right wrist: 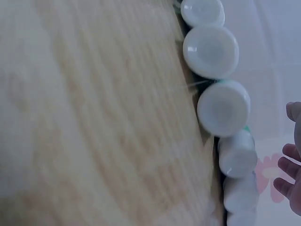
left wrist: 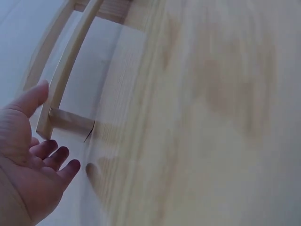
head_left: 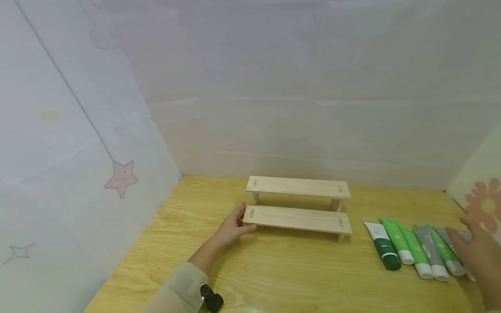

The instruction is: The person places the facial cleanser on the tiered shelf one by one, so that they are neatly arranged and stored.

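Note:
A pale wooden two-step display stand (head_left: 297,218) stands on the table. My left hand (head_left: 231,227) holds the left end of its lower board, thumb at the front edge and fingers round the far corner. In the left wrist view, the left hand (left wrist: 33,155) curls about the board's end beside a short leg (left wrist: 73,122). My right hand (head_left: 479,252) hovers at the right end of a row of squeeze tubes, fingers apart, near a grey tube (head_left: 450,239). White caps (right wrist: 223,108) face the right wrist camera, and the right hand (right wrist: 294,165) shows partly at the edge, holding nothing visible.
The row includes a white and dark green tube (head_left: 383,245), bright green tubes (head_left: 397,239) and another grey tube (head_left: 430,250). White printed sheets (head_left: 297,87) wall the yellow wood-grain table (head_left: 282,274) at the back and sides.

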`<state>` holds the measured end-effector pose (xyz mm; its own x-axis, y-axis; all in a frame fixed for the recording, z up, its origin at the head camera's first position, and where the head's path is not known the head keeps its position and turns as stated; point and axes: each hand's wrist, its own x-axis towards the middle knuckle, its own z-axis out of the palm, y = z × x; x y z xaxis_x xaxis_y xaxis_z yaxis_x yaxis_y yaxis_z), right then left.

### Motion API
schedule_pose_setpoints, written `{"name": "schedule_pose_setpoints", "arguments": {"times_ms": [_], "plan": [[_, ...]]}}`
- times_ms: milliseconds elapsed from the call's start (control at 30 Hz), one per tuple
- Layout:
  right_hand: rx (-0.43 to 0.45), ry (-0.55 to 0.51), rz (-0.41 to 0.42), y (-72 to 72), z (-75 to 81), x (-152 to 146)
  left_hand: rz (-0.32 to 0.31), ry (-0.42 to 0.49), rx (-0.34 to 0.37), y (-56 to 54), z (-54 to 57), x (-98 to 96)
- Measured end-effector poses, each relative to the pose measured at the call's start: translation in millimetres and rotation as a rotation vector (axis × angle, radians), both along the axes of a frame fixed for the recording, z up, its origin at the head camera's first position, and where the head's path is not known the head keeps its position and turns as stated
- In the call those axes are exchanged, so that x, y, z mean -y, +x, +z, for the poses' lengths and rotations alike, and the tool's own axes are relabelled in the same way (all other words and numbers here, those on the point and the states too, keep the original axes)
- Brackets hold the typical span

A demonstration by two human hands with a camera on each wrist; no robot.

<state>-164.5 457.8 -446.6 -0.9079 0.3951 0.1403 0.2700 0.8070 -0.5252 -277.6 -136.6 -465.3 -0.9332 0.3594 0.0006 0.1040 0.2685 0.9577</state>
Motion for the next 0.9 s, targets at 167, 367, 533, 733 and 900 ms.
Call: {"name": "schedule_pose_setpoints", "arguments": {"times_ms": [167,367,533,733,900], "plan": [[-0.061,-0.100,-0.059,8.8,-6.9,-4,0.031,0.014,-0.042,1.5,-5.1,-1.9],[-0.181,-0.179,-0.099,12.3,-11.2,-4,0.087,0.060,-0.073,2.4,-11.4,-3.1],[-0.124,-0.281,-0.215,13.7,-10.6,-7,0.086,0.113,-0.060,7.3,-21.5,-6.0],[-0.125,-0.316,-0.353,3.8,-30.9,-31,0.110,0.126,-0.068,9.2,-24.1,-3.3],[-0.120,-0.308,-0.431,-1.3,-51.4,-56,0.116,0.115,-0.088,7.5,-25.6,-2.1]]}}
